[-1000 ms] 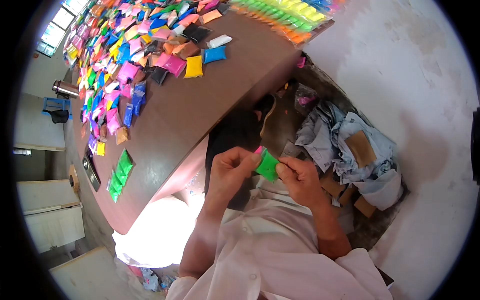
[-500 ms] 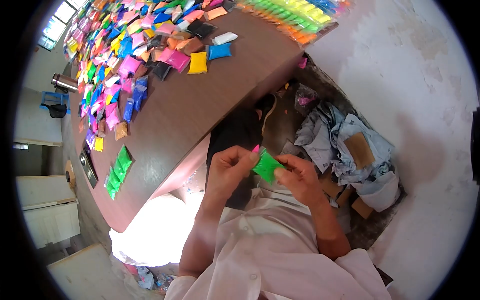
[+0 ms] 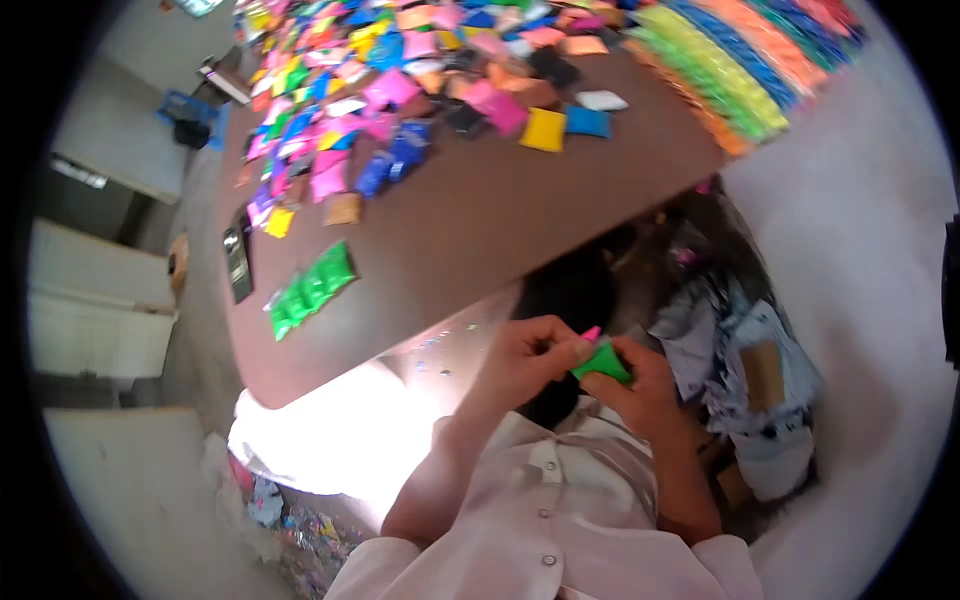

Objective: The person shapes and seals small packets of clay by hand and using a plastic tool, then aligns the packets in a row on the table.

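Observation:
Between my two hands, in front of my shirt and below the table edge, is a small green packet (image 3: 602, 364). My left hand (image 3: 545, 352) pinches its upper left corner, where a bit of bright pink (image 3: 591, 333) sticks up by the thumb. My right hand (image 3: 640, 385) closes round the packet's right side, thumb on its face. On the brown table (image 3: 450, 230), a joined row of green packets (image 3: 312, 290) lies near the left corner. A yellow packet (image 3: 543, 130) and a blue packet (image 3: 588, 121) lie at the front of a large many-coloured pile (image 3: 392, 90).
Rows of coloured packets (image 3: 715, 75) lie at the table's far right end. A dark flat object (image 3: 238, 262) is at the left edge, with a metal flask (image 3: 226, 80) beyond. Crumpled grey bags (image 3: 765, 400) and cardboard fill the floor at right, beside a pale wall (image 3: 870, 300).
The view has swung left, so the table and both hands appear further right. The green packet is now tilted and more covered by my right hand. Both hands still hold it.

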`<state>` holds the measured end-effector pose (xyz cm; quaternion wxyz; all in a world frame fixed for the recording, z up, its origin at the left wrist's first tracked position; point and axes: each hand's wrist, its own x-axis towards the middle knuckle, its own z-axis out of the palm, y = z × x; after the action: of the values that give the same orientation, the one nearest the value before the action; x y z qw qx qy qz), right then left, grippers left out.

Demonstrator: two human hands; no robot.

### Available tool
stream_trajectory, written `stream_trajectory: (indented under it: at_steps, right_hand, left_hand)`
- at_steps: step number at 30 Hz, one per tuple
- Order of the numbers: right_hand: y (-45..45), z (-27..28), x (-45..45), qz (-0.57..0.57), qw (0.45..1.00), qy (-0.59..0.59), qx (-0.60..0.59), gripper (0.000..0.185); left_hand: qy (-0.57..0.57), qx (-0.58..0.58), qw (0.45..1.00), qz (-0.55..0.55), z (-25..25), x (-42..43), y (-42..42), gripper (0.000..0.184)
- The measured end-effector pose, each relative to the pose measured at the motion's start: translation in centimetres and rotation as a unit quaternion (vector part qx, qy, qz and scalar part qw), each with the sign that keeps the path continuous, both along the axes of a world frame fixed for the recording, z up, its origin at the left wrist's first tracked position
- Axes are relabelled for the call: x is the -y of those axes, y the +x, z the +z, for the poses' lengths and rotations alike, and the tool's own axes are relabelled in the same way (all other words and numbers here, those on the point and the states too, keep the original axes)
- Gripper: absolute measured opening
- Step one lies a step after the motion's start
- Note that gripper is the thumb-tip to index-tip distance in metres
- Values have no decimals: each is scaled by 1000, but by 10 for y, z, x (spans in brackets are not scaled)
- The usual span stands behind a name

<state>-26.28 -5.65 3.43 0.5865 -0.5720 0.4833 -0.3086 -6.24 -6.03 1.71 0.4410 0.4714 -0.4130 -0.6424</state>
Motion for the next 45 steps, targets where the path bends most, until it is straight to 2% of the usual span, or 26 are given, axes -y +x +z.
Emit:
stream_trajectory:
  at_steps: [1, 3, 6, 8, 10, 11, 13, 15, 17, 18, 19, 21, 22, 23, 25, 29, 32, 33, 35, 37, 38, 40, 42, 45]
  right_hand:
    - [5, -1, 2, 18, 1000, -4, 13, 26]
    - [12, -4, 5, 24, 993, 76, 89, 20]
    - [26, -11, 13, 73, 996, 5, 45, 15]
    - [42, -12, 15, 77, 994, 0, 83, 14]
    - [56, -15, 15, 79, 989, -3, 122, 13]
    - [61, -17, 15, 62, 990, 8, 124, 13]
    - [68, -26, 14, 55, 990, 16, 128, 13]
    - [72, -37, 12, -2, 990, 42, 136, 16]
    - [79, -33, 12, -14, 986, 61, 154, 17]
    - [81, -32, 11, -34, 981, 85, 169, 19]
    - [82, -32, 11, -29, 981, 81, 171, 19]
    - [80, -34, 11, -33, 972, 132, 194, 21]
    - [79, -35, 9, -30, 972, 126, 195, 21]
    - [78, -37, 7, -36, 964, 147, 218, 19]
    - [76, -44, 5, -39, 956, 159, 244, 17]
    - [66, -52, -4, -67, 966, 122, 218, 13]
    - [56, -58, -9, -105, 968, 96, 207, 10]
    - [54, -58, -9, -121, 964, 88, 218, 9]
    - [54, -46, -12, -149, 960, 77, 224, 9]
    - [53, -38, -12, -169, 955, 68, 233, 9]
    - [53, -38, -12, -169, 954, 66, 238, 9]
    - [54, -31, -13, -163, 954, 51, 246, 9]
    - [62, -18, -16, -152, 958, 41, 239, 12]
    - [74, -6, -26, -120, 968, 4, 221, 20]
  left_hand:
    - [-20, 24, 999, -7, 0, -1, 8, 19]
    - [-13, 61, 998, -1, 16, -5, 22, 18]
    - [-3, 79, 997, 14, 18, -11, 40, 18]
    - [-3, 71, 997, 36, 18, -21, 51, 18]
    - [-1, 82, 982, 169, 22, -31, 62, 21]
    - [-3, 85, 980, 178, 20, -38, 73, 21]
    - [13, 65, 943, 325, 10, -55, 111, 20]
    - [-13, 139, 901, 410, 5, -71, 154, 22]
    - [-101, 187, 851, 481, -17, -90, 206, 23]
    - [-69, 296, 811, 499, -12, -100, 226, 23]
    - [-34, 400, 760, 511, -7, -109, 245, 23]
    - [-45, 522, 682, 510, -17, -124, 281, 19]
    - [-33, 573, 651, 497, -13, -126, 290, 16]
    - [-37, 571, 649, 501, -14, -130, 301, 16]
    - [-94, 692, 553, 455, -23, -133, 319, 14]
    - [-55, 692, 557, 456, -29, -128, 327, 16]
    - [-83, 659, 585, 466, -25, -131, 323, 22]
    - [-112, 666, 571, 467, -33, -132, 329, 23]
    - [-86, 594, 618, 508, -25, -132, 322, 26]
    - [-231, 687, 496, 479, -17, -133, 321, 27]
    - [-245, 680, 493, 484, -12, -130, 317, 27]
    - [-297, 619, 534, 493, 4, -127, 292, 23]
    - [-274, 522, 663, 462, -1, -122, 266, 15]
    - [-208, 411, 806, 372, -19, -100, 192, 12]
